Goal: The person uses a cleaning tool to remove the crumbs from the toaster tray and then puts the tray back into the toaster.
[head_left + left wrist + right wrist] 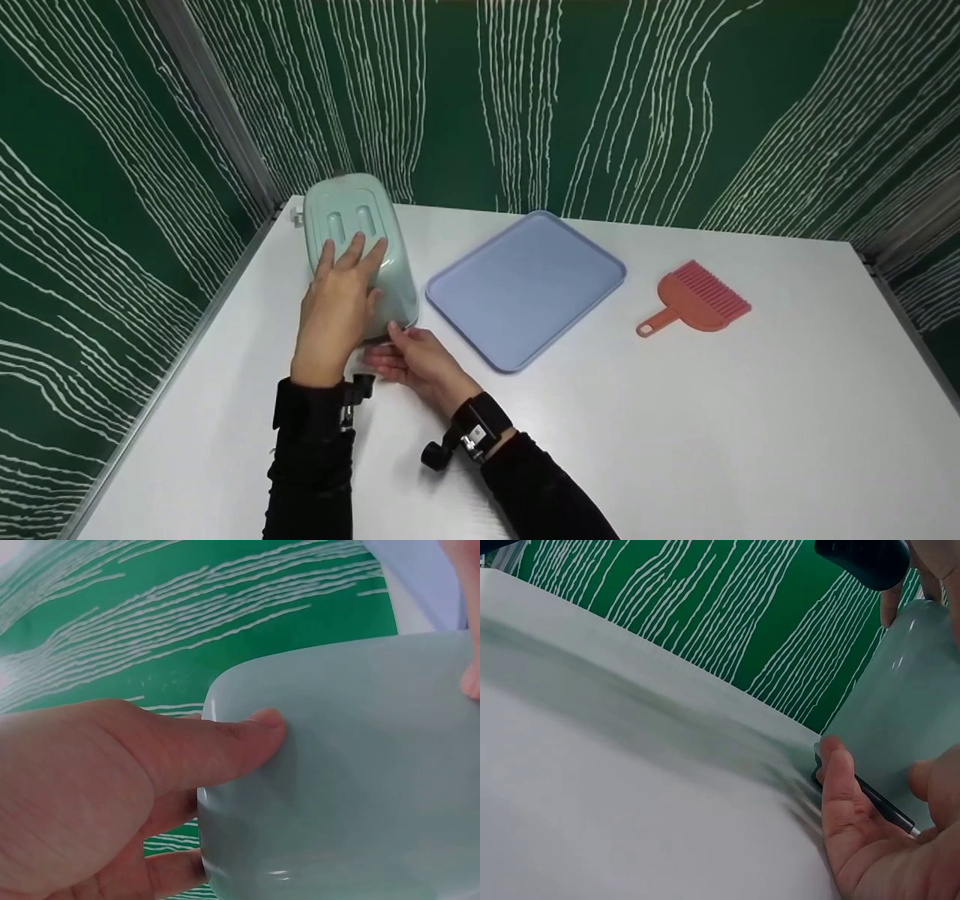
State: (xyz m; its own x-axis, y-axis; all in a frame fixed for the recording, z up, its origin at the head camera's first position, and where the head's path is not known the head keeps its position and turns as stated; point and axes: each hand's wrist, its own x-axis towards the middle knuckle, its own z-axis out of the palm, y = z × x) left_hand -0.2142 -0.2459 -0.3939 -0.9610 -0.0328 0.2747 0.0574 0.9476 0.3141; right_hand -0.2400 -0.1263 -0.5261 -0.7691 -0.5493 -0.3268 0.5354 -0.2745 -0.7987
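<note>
A mint-green toaster (397, 277) with two slots on top is at the table's back left. My left hand (335, 311) grips its upper end, fingers spread over the slotted top. In the left wrist view the thumb (240, 742) presses the smooth green side. Low on the near end, my right hand (424, 364) holds the bottom edge. The right wrist view has fingers (840, 795) under the dark base edge (885, 806) and the thumb against the green wall. How far the base is off the table, I cannot tell.
Right of the toaster lies a blue-lilac tray (529, 289). Farther right is an orange-red brush (694, 300) with a short handle. A small pale piece (298, 217) sits by the toaster's far left side. Green walls with white lines border the white table (675, 435).
</note>
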